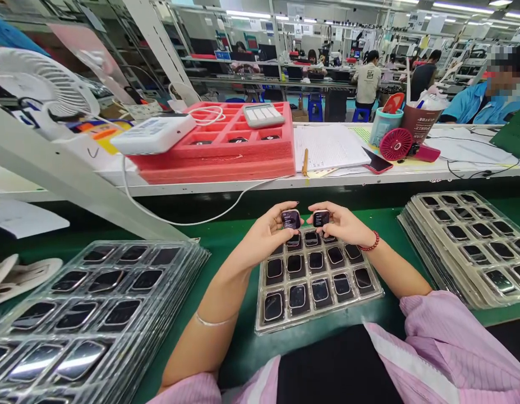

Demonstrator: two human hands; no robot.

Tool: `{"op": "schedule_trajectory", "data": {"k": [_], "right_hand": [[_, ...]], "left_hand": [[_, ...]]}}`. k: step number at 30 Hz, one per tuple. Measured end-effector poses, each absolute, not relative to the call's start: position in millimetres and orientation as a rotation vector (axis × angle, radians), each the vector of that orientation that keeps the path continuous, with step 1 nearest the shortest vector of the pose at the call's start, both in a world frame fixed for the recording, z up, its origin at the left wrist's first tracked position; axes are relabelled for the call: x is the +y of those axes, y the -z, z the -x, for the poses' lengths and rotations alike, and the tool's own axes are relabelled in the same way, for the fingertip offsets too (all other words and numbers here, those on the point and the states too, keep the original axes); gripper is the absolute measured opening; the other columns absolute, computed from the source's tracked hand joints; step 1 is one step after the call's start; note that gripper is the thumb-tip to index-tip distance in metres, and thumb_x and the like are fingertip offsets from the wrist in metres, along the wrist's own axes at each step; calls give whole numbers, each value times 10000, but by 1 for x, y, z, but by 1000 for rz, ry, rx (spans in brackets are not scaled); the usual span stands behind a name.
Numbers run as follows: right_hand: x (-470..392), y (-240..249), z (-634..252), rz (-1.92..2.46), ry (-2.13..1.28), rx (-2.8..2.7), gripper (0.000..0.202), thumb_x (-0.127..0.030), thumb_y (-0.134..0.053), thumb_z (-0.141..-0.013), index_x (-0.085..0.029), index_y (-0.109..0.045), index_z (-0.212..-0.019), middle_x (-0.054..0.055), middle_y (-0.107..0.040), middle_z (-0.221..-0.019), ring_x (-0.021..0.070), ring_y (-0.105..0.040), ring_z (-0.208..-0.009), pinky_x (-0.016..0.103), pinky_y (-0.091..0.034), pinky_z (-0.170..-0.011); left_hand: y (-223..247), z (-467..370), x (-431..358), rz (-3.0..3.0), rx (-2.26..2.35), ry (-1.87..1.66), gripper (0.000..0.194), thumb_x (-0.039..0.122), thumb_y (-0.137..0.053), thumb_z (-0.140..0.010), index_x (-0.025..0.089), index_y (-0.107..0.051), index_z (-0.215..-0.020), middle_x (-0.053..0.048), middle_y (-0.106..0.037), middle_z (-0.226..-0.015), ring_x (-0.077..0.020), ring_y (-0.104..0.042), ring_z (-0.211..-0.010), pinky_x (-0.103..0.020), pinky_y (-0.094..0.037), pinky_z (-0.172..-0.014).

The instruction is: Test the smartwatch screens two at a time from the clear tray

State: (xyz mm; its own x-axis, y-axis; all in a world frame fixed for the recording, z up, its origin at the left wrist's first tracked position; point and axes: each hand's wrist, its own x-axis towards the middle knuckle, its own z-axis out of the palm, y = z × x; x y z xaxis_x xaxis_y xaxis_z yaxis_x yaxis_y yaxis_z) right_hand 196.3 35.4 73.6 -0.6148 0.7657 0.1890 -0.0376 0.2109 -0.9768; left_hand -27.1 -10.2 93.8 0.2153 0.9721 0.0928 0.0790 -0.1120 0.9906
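Note:
My left hand (271,231) pinches a smartwatch (290,219) without a strap, its dark square screen lit with small text. Beside it, my right hand (340,220) grips a second smartwatch (321,218), also with lines of text on its screen. Both watches are held up side by side, a small gap apart, over the far edge of a clear plastic tray (322,313). Rows of square watch bodies, such as this one (316,260), sit face up in the tray's pockets. My fingers and the held watches partly cover the back row.
Stacked watch trays stand at left (159,314) and right (423,247) on the green mat (226,247). On the shelf are a red foam box (226,168), a white device (154,133), papers (331,147), a phone (377,161) and a pink fan (396,144). A white cable (192,223) hangs down. A person in blue (470,106) sits opposite.

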Motion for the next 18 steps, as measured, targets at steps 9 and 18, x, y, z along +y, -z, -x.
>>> {"op": "schedule_trajectory", "data": {"k": [9, 18], "right_hand": [[50, -93, -182, 569, -1427, -1786, 268, -271, -581, -887, -139, -644, -1112, 77, -743, -951, 89, -641, -622, 195, -531, -554], [46, -78, -179, 618, -1511, -1781, 253, -250, -594, -884, -132, -645, -1102, 83, -756, -944, 93, -644, -609, 201, -543, -553]], "left_hand": [[-113, 28, -5, -1467, 1056, -1130, 330, 367, -660, -812, 139, -673, -1050, -58, -706, -854, -142, -639, -626, -219, -397, -501], [-101, 32, -7, -1476, 1091, -1052, 325, 384, -663, -815, 145, -688, -1033, -47, -696, -829, -149, -643, -636, -223, -400, -512]]}}
